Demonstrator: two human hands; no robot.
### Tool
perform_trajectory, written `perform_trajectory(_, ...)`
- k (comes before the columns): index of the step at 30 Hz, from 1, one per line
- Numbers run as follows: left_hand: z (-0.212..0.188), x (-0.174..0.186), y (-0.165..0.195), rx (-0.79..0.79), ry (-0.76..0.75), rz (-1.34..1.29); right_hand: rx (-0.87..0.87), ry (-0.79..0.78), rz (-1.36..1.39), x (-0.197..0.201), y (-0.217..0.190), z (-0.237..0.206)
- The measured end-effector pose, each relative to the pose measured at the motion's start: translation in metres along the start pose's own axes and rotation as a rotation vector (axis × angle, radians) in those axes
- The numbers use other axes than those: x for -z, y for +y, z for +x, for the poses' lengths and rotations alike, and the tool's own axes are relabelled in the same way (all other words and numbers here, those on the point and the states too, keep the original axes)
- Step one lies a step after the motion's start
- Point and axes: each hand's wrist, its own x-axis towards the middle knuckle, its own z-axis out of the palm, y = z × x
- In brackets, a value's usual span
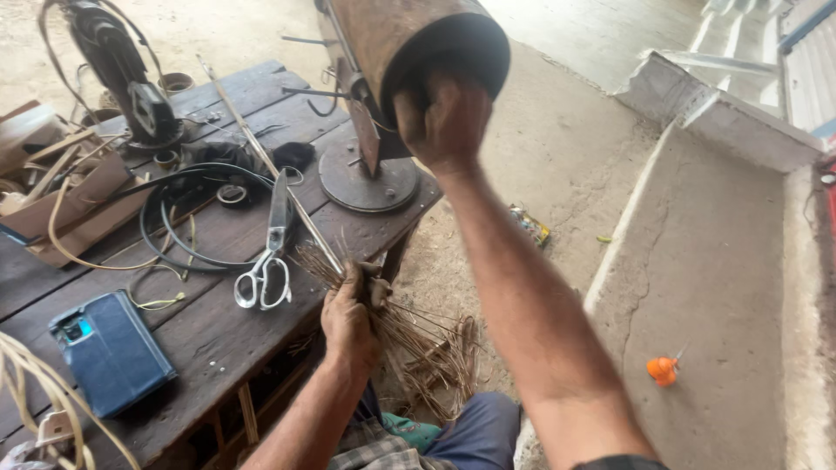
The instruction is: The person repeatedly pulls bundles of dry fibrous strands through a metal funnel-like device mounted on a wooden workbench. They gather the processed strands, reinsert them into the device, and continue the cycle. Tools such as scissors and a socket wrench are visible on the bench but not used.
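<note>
While my left hand [350, 318] fist-grips the twig bundle [409, 335], I keep right hand [444, 117] fingers curled on the metal cylinder [409, 39] rim, steady w/ no tilt.

Right hand [446, 117] raised, arm outstretched, fingers curled; left hand [350, 320] low, fisted tight.

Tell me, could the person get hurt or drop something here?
Maybe. The right hand reaches into the mouth of the rusty metal cylinder, so its hard rim might scrape the fingers. The left hand grips a bundle of thin sticks that hangs past the edge of the wooden table; loose ones could slip out and fall. The scissors lie open-handled close by that hand, and a careless move might bump them.
</note>
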Motion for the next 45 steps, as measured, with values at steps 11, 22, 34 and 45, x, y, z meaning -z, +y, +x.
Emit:
perform_trajectory(11,-0.017,-0.042,-0.038,0.192,-0.184,0.283,-0.409,-0.045,0.306,0.245,-0.114,-0.192)
perform_trajectory(22,-0.045,-0.078,-0.103,0.237,-0.577,0.096,-0.492,-0.118,0.323,0.332,-0.130,-0.263)
perform_trajectory(34,-0.032,-0.062,-0.100,0.252,-0.493,0.143,-0.526,-0.165,0.251,0.321,-0.138,-0.289)
perform_trajectory(45,-0.006,-0.045,-0.100,0.246,-0.468,0.100,-0.511,-0.283,0.125,0.299,-0.143,-0.267)
